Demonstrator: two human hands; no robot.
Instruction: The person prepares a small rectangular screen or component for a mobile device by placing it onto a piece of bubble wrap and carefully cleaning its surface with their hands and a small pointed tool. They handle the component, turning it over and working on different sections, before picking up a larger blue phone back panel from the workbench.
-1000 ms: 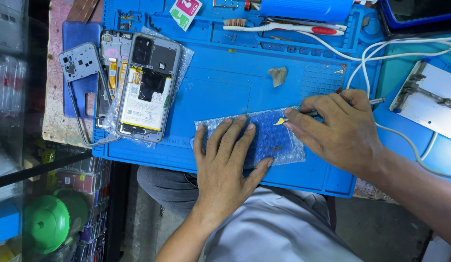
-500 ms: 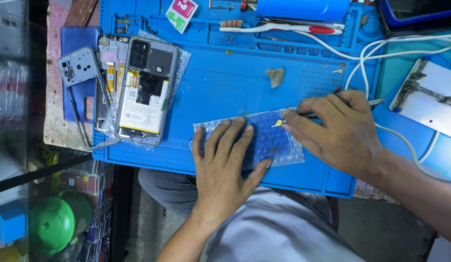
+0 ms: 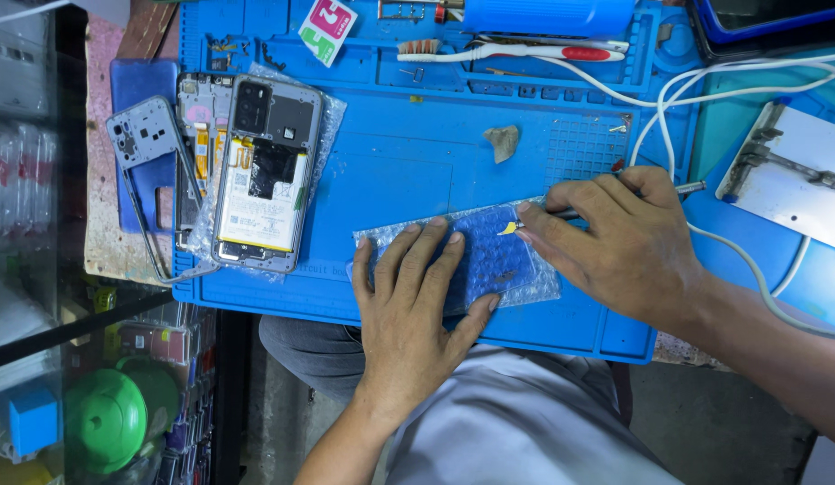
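The left hand (image 3: 415, 301) lies flat and open, fingers spread, pressing down on a bubble-wrap pouch (image 3: 489, 260) that rests on the near part of the blue work mat (image 3: 408, 175). The right hand (image 3: 615, 247) is curled closed around a thin metal tool (image 3: 682, 189), whose working end meets a small yellow bit (image 3: 509, 228) on top of the pouch; only the tool's rear tip shows past the knuckles. To the left on the mat lies an opened phone (image 3: 265, 175) with its battery exposed, partly on clear wrap, and beside it a grey phone frame (image 3: 148, 148) overlapping the mat's edge. A small tan scrap (image 3: 502, 142) sits mid-mat. Along the far rim rest a toothbrush (image 3: 516, 52) and a blue cylinder (image 3: 547, 15), cut off by the picture's top. White cables (image 3: 750, 85) loop past the right hand toward a metal plate (image 3: 795, 175). What the pouch contains is hard to make out beneath the left palm.
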